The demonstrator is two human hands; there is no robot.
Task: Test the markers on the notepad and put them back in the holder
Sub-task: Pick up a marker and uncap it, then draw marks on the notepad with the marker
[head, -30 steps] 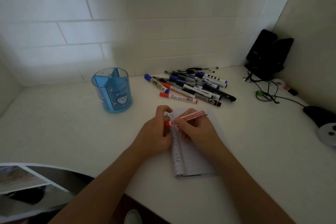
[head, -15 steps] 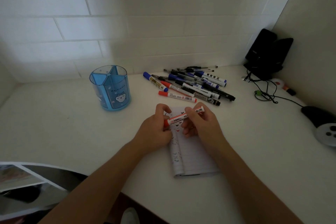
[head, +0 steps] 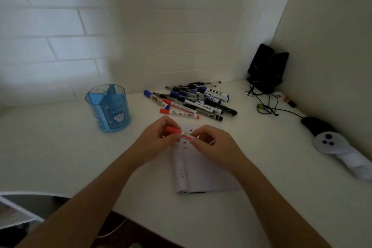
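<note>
Both hands hold red marker [head: 180,132] above notepad [head: 203,169]: left hand [head: 158,141] fingers pinch cap end, right hand [head: 214,144] fingers pinch barrel.

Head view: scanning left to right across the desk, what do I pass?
Blue marker holder → loose marker pile → black cables → white controller. Left hand, right hand and the red marker they hold overlap the pile: omitted.

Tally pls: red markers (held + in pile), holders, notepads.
Red markers: 3 (one held, two in the pile)
Blue holder: 1
Notepad: 1
Total: 5
</note>
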